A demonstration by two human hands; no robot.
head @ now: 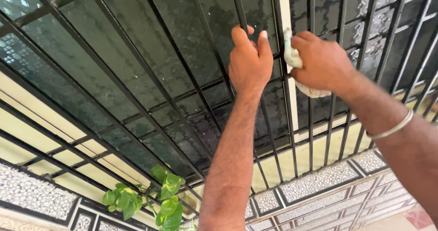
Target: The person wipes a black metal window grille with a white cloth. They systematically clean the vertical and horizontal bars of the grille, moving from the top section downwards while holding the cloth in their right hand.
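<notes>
The left hand point(248, 62) is wrapped around one of the black bars of the window grille point(150, 89), its grip clamped on the metal with the thumb up beside the fingers. Just to its right, the right hand point(321, 62) has its grip closed on a pale cleaning cloth point(294, 57), bunched and crumpled, whitish with a faint green tint. The cloth is pressed against a neighbouring upright bar next to the cream window frame strip point(285, 12), and a loose fold hangs out below the palm. Whether it wraps fully round the bar is hard to tell, since the fingers cover most of it. A thin silver bangle point(392, 127) sits on the right wrist.

Behind the grille is dark patterned glass point(91, 34), dusty and speckled. Below runs a ledge of pebbled grey tiles point(319, 183) with dark borders, and a small leafy green plant point(155, 201) pokes up near the lower bars, well apart from both hands.
</notes>
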